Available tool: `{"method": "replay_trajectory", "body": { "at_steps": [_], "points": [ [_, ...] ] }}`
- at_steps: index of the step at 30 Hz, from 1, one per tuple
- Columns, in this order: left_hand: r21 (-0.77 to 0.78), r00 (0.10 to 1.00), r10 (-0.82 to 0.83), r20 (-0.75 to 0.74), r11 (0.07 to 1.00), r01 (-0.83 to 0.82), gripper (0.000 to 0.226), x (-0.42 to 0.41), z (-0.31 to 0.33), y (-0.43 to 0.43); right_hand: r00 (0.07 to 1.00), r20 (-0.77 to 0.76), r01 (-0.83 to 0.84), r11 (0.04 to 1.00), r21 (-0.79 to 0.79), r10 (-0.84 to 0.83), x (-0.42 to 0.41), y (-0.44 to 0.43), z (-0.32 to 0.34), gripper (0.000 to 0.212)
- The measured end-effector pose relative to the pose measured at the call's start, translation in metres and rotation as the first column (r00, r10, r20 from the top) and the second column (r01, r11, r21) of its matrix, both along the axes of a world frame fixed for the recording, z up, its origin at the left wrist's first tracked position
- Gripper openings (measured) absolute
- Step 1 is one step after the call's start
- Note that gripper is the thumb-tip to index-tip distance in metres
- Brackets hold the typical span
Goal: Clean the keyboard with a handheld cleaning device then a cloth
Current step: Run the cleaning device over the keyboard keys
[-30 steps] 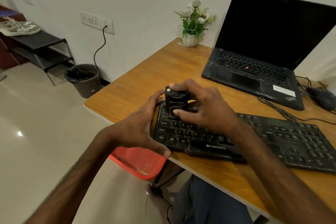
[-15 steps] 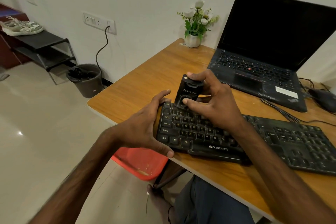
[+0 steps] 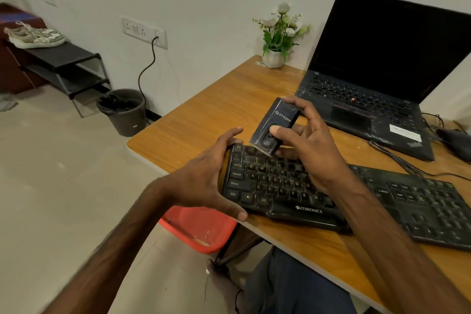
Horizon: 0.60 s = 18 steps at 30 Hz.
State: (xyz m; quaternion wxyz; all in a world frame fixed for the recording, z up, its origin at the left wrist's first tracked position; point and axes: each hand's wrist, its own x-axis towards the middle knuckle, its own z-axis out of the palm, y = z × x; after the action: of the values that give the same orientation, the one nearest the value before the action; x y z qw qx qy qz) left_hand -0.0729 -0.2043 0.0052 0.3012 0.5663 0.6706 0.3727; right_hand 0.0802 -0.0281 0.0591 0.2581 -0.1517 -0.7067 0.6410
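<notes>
Fingers: our right hand (image 3: 313, 145) curls its thumb and fingers (image 3: 280, 132) round the black cleaner (image 3: 275, 126); our left hand (image 3: 204, 181) grips the left end of the keyboard (image 3: 280, 186), thumb on the near edge, fingertips at the far corner.
Table (image 3: 204, 115): wooden, and we sit at it with one corner near the wall.
Laptop (image 3: 369, 84): open, screen dark, at the far right.
Keyboard: black, lying along our front edge, just before the laptop.
Cleaner: tilted, lower end at the top-left keys; we cannot tell whether it touches.
Flowerpot (image 3: 274, 58): small, white, against the wall beside the laptop.
</notes>
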Motion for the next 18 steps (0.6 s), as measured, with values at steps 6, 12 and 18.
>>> {"method": "replay_trajectory", "body": {
  "at_steps": [6, 12, 18],
  "points": [
    [0.007, 1.000, 0.007, 0.000, 1.000, -0.007, 0.147, 0.001, 0.000, 0.001, 0.998, -0.065, 0.022, 0.999, 0.027, -0.021, 0.004, -0.004, 0.000, 0.061],
    [-0.002, 1.000, 0.004, 0.015, 1.000, -0.004, 0.148, 0.000, 0.000, 0.001, 0.998, -0.060, 0.020, 0.991, 0.131, -0.012, 0.002, -0.009, 0.003, 0.065],
    [-0.014, 1.000, -0.004, 0.022, 1.000, 0.005, 0.145, 0.000, 0.001, 0.000, 0.995, 0.052, -0.091, 0.953, 0.289, 0.079, -0.004, -0.015, -0.004, 0.063]
  ]
}}
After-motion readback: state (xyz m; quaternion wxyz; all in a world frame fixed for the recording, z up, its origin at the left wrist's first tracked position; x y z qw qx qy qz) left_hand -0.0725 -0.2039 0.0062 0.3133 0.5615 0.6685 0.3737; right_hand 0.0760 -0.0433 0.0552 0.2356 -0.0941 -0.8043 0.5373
